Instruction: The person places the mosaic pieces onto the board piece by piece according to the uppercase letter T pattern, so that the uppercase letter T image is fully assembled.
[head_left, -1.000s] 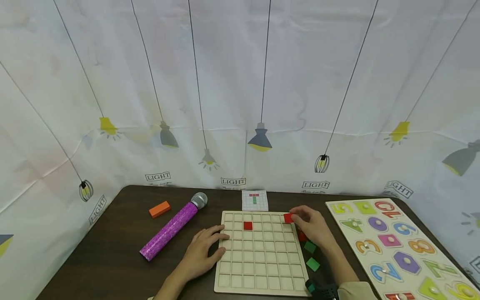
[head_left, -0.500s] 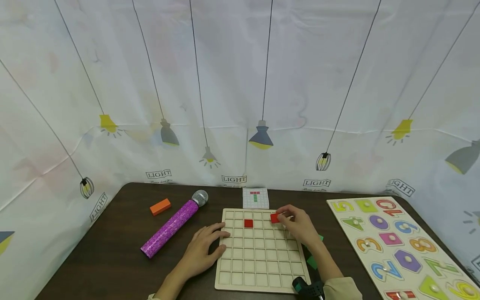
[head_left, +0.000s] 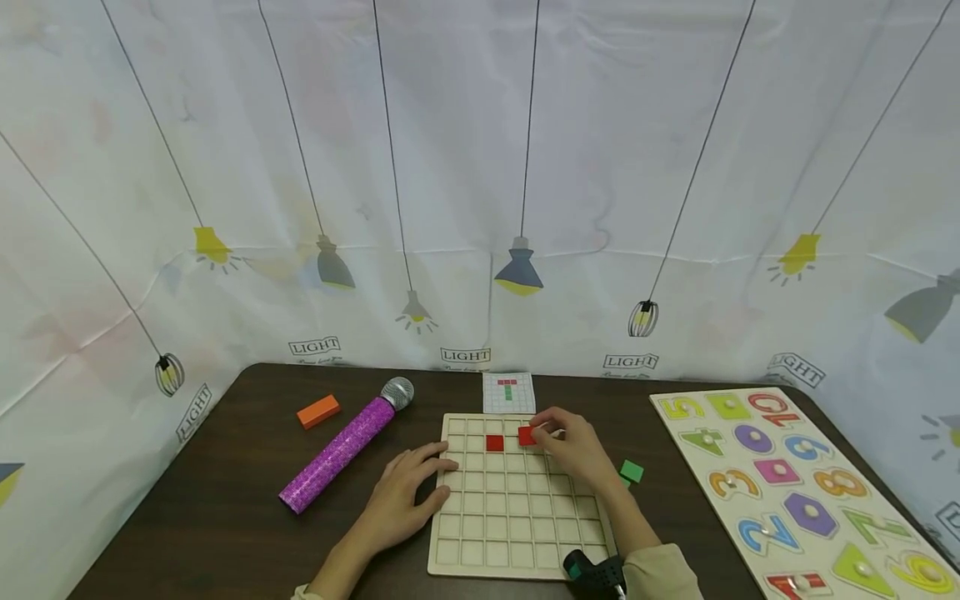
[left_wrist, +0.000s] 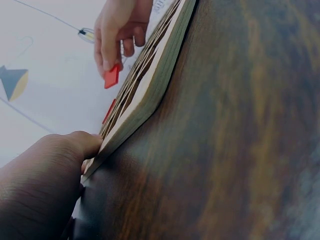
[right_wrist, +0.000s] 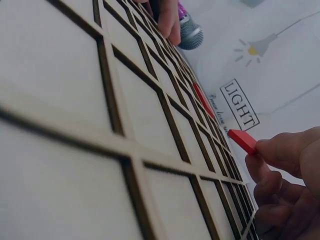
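Red tile [head_left: 526, 436], pinched between the thumb and fingers of my right hand [head_left: 576, 454], is held tilted above the far part of the pale grid board [head_left: 517, 530]; both wrist views show it raised clear of the cells. My left hand [head_left: 403, 500] has hold of nothing: its fingers are spread, and its thumb and fingertips rest at the board's left edge. To the left of the held piece, a second red tile [head_left: 495, 443] occupies a cell in the second row from the far edge. Green tiles [head_left: 632, 472] lie just right of the board, beside my forearm. Beyond the far edge is a white card [head_left: 508, 393] with a red-and-green T on its grid. On the dark surface [head_left: 187, 508], a purple microphone [head_left: 337, 458] and an orange block [head_left: 318, 412] lie left, a number puzzle [head_left: 768, 497] right.
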